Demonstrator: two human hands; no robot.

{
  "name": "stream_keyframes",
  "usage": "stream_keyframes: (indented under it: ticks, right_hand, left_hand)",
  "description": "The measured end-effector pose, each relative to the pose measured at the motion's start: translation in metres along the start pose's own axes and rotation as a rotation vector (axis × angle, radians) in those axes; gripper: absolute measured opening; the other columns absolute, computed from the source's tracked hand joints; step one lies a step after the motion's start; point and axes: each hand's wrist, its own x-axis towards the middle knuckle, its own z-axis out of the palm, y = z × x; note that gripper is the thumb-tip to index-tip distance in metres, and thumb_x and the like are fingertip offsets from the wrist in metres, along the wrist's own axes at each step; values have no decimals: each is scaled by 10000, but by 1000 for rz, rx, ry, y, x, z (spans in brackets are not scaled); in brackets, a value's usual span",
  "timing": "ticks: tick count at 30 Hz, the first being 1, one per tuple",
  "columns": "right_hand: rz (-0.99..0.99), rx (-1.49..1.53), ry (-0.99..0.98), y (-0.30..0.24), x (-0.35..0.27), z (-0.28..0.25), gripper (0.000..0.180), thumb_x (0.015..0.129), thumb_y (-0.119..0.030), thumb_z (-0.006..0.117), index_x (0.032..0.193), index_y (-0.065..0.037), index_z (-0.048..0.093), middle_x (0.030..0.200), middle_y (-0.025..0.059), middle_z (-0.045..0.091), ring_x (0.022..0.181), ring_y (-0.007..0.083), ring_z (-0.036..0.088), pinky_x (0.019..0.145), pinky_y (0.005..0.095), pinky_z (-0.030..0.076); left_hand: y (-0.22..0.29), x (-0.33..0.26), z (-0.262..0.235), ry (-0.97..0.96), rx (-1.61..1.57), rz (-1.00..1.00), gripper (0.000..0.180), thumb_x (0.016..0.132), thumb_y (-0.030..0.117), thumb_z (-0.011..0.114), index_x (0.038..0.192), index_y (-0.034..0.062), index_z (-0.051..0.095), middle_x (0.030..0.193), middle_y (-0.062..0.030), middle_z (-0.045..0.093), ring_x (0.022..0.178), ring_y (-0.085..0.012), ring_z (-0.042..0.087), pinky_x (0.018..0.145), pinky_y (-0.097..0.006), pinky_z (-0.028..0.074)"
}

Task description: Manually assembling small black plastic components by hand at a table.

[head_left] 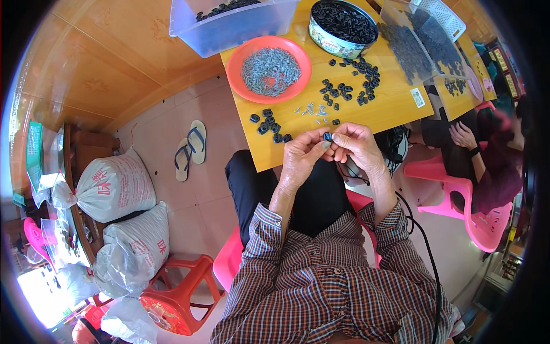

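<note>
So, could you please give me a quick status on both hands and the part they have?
Left hand and right hand together pinching one small black ring-shaped part. Held just off the near edge of the yellow wooden table. Nothing between hands and table.

The little black ring (327,136) is mostly hidden by fingertips. The clear tub (229,23) and white basket (444,14) are cut off at the top edge (the tiny grey bits (269,70) are too small to tell).
</note>
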Motion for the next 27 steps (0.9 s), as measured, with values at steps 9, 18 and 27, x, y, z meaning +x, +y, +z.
stream_keyframes:
  ticks: [9, 18, 27]
  right_hand:
    - [8, 11, 23, 2, 0, 1, 180, 907, -185, 615, 882, -7, 612, 710, 54, 635, 541, 80, 591, 476, 180, 471]
    - [36, -99, 31, -3, -2, 3, 159, 901, -169, 606, 872, -13, 615, 695, 44, 621, 493, 66, 547, 436, 174, 422]
    - [-120, -24, 235, 2, 2, -4, 110, 876, -122, 631, 887, -13, 618, 689, 18, 602, 474, 44, 509, 423, 163, 386]
  left_hand:
    - [4, -2, 2, -12, -6, -17, 276, 879, -30, 584, 1154, -51, 574, 901, -91, 660, 764, -117, 629, 689, -241, 542]
    - [4, -9, 7, 64, 116, 43, 254, 861, -14, 614, 1113, -33, 592, 871, -68, 647, 712, -95, 609, 622, -221, 522]
    - [40, -30, -21, 509, 1063, 472, 299, 734, 16, 734, 1015, 20, 632, 905, -115, 563, 606, -180, 578, 528, -284, 499]
